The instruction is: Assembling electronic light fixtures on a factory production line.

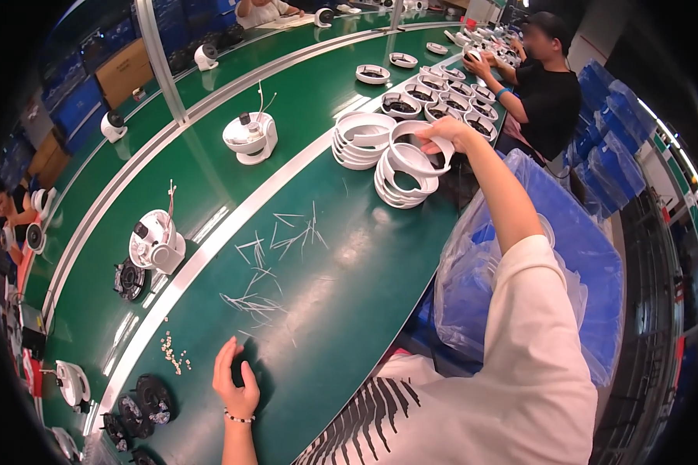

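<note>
My right hand (pixel 447 136) reaches far forward, its fingers closed on the rim of a white plastic ring (pixel 405 167). That ring is tilted over a short stack of similar white rings (pixel 399 198). Just left of it stands a second stack of white rings (pixel 354 160). My left hand (pixel 236 385) rests low over the green table (pixel 341 310), empty, thumb and fingers apart. Thin white strips (pixel 256 301) lie scattered on the table beyond it. Small pale pieces (pixel 174 353) and round black parts (pixel 153 399) lie to its left.
White half-assembled units with wires (pixel 250 138) stand on the green conveyor (pixel 202 170) at left. Many white rings with black insides (pixel 421 93) fill the table's far end, where a co-worker (pixel 547 77) handles a part. A plastic-lined blue bin (pixel 589 256) stands at my right.
</note>
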`<state>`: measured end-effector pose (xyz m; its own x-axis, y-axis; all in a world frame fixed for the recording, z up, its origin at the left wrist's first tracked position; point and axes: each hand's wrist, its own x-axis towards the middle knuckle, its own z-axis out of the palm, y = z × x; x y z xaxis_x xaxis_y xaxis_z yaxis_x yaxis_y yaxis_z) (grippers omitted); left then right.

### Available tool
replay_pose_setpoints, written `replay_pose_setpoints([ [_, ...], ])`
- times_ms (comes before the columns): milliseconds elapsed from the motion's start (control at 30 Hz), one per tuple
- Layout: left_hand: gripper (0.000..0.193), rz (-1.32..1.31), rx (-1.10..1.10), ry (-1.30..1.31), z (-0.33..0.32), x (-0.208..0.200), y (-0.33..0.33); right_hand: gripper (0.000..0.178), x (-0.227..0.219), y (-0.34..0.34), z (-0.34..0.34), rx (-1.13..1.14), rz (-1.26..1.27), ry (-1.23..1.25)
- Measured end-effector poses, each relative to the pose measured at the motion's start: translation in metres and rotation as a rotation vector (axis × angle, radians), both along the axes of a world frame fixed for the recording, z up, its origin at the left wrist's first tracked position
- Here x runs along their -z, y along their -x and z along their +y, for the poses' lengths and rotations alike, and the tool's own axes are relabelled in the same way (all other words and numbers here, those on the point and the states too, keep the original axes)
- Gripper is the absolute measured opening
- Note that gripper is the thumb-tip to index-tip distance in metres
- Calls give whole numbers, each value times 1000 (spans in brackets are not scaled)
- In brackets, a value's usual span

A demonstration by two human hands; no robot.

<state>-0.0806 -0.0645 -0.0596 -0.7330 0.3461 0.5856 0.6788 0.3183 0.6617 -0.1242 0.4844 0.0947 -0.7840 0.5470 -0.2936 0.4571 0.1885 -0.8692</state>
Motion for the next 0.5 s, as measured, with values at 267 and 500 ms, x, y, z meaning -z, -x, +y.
replay_pose_setpoints([
  [267, 35, -17, 36, 0, -3, 4, 3, 40, 55, -2, 20, 175, 25, -527],
  [500, 34, -34, -13, -31, -12, 9, 4, 31, 55, 3, -13, 85, 207, -538],
])
